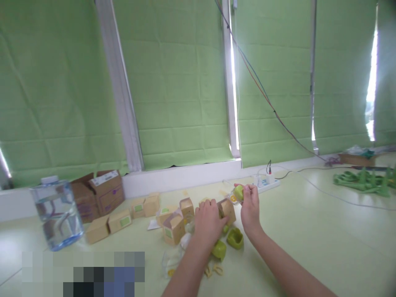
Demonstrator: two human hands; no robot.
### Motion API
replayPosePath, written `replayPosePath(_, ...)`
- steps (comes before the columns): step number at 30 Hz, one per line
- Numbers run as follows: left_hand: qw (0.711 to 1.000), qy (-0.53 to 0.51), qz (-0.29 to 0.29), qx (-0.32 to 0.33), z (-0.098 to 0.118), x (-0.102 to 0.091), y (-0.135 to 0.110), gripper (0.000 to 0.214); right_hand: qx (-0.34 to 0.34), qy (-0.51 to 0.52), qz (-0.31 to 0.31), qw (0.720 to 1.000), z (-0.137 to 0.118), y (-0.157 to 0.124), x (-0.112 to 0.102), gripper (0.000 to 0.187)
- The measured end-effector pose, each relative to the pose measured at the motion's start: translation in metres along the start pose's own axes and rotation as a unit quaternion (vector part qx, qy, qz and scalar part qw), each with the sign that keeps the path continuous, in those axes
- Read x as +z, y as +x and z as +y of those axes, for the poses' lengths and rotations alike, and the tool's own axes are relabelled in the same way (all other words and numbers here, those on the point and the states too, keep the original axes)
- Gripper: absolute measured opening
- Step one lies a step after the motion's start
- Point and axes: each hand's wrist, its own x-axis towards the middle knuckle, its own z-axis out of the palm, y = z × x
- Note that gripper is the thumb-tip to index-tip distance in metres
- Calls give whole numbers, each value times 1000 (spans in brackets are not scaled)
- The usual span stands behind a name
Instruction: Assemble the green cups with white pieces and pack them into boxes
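My right hand (251, 208) is raised, its fingers pinching a small rounded green plastic piece (238, 192). Beside that piece hangs a clear wrapper with something orange (232, 199) in it. My left hand (206, 216) is closed at the left edge of an open small cardboard box (228, 212), thumb against its side; some fingers are hidden. Just below lie a hollow green plastic part (235, 238) and another green part (219, 250). Small pale-yellow pieces (218, 269) rest on the floor near my left forearm.
More open small boxes (173, 228) stand left of my hands, with closed ones (120, 220) farther left. A large water bottle (58, 214) stands before a brown carton (108, 194). Behind my right hand is a power strip (269, 185). Green plastic items (365, 181) lie far right.
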Motion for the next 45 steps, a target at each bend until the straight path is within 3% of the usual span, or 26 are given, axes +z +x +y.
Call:
replayPosePath(3,997,-59,32,30,-2,-8,-6,73,5,-3,-9,1000,-13,-7,5,28)
replayPosePath(6,977,-187,44,95,-4,-19,-15,83,4,-7,-52,999,-24,-16,10,26)
replayPosePath(10,944,-287,73,149,-12,-30,-28,68,-3,2,-170,985,-32,-31,16,24)
replayPosePath(13,949,-264,92,146,-29,-34,-35,54,-38,-25,-237,971,-34,-37,19,23)
replayPosePath(16,966,-188,99,145,-56,-34,-44,51,-54,-54,-207,975,-33,-33,17,24)
replayPosePath(20,974,-151,122,121,-81,-36,-55,46,1,-36,-118,992,-26,-20,11,31)
replayPosePath(24,971,-171,133,100,-79,-51,-63,53,34,-35,-192,980,-19,-22,11,32)
replayPosePath(26,969,-194,118,94,-71,-63,-67,54,32,-43,-226,973,-18,-28,12,32)
replayPosePath(28,970,-205,86,98,-62,-77,-74,35,20,-57,-239,969,-18,-33,13,32)
replayPosePath(31,975,-187,-21,121,-53,-94,-94,13,-1,-79,-251,965,-19,-36,14,30)
replayPosePath(34,974,-146,-95,144,-55,-103,-117,13,-10,-88,-270,959,-22,-36,14,28)
replayPosePath(39,980,-54,-135,138,-72,-92,-136,17,-9,-91,-298,950,-27,-38,16,26)
replayPosePath(45,981,15,-112,158,-69,-76,-127,25,3,-88,-318,944,-29,-41,16,26)
